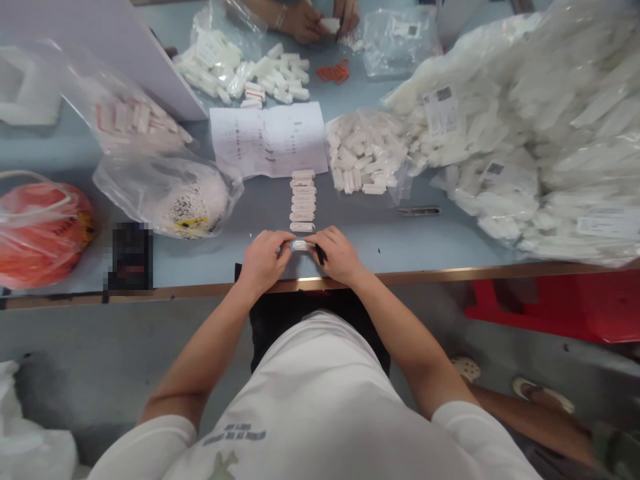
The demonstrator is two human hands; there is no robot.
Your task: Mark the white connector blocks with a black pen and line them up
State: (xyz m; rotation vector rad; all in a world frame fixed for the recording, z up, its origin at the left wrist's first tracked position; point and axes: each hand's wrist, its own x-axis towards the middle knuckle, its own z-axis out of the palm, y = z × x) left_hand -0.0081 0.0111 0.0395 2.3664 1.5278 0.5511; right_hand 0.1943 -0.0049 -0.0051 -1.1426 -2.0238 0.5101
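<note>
A small white plastic piece (301, 245) lies at the table's near edge between my two hands. The fingers of my left hand (267, 261) are closed at its left end. My right hand (341, 256) grips a slim dark-handled tool (321, 254), and its fingertips meet the right end of the piece. The tool's exact kind is hard to make out. Just beyond my fingers, several similar white plastic pieces (303, 199) are lined up in a column, some with small dark marks along them.
A printed sheet (270, 140) lies beyond the column. Bags of white parts (367, 150) and small thread snips (419, 211) are to the right. On the left are a bag of black-and-white bits (187, 207) and an orange bundle (40, 230). Another person's hands (305, 23) work opposite.
</note>
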